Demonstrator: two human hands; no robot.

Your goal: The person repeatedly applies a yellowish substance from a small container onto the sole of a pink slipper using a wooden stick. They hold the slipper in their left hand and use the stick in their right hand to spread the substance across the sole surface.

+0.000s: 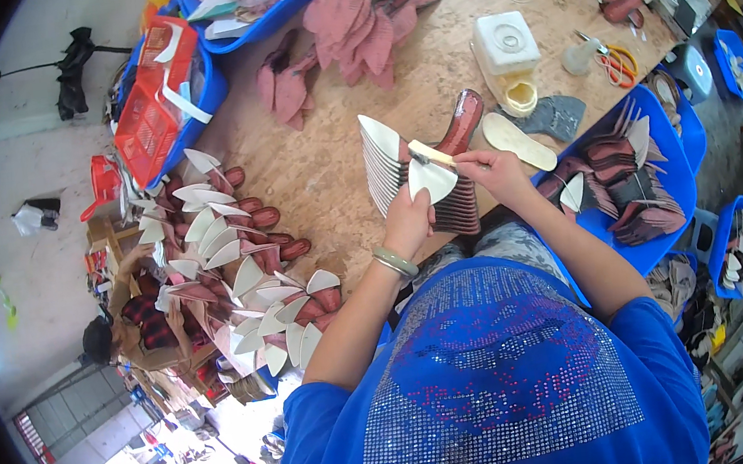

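Note:
My left hand grips a white pointed shoe piece by its lower edge. Fingers closed, my right hand holds what looks like a small flat brush with a pale head, which lies across the upper part of that piece. Directly beneath both hands, a fanned stack of shoe uppers with white pointed tips and dark red layers rests at the table's near edge. A shiny dark red shoe last or formed upper lies just beyond the stack. Beside my right hand is a cream sole-shaped piece.
A white plastic container with a crusted opening stands on the wooden table. Orange-handled scissors lie to its right. Pink pieces are piled at the back. Many white-tipped uppers crowd the left. A blue bin holds more; another person sits far left.

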